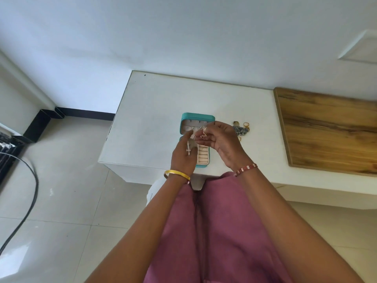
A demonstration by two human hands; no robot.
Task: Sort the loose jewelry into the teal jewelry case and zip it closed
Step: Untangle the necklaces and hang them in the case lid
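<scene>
Over the open teal jewelry case [197, 117], both hands work a fine chain.

Left of the grip point, the left hand [183, 155] sits above the near half of the case, fingers curled, with a small silver pendant [188, 150] against its palm; a gold bangle [176, 173] circles that wrist. At the grip point, the right hand [221, 140] pinches a thin gold chain [203, 135] between thumb and fingertips, directly above the case hinge area. Beneath the grip, the case lies open on the white worktop [151, 119], lid half away from the person, pale ring rolls [203, 155] visible in the near half. A red-and-white bracelet [245, 169] circles the right wrist. Right of the grip, just beside the right hand, loose jewelry [241, 128] of gold rings and a dark beaded piece rests on the worktop. Farther right lies a wooden panel [330, 129].
</scene>
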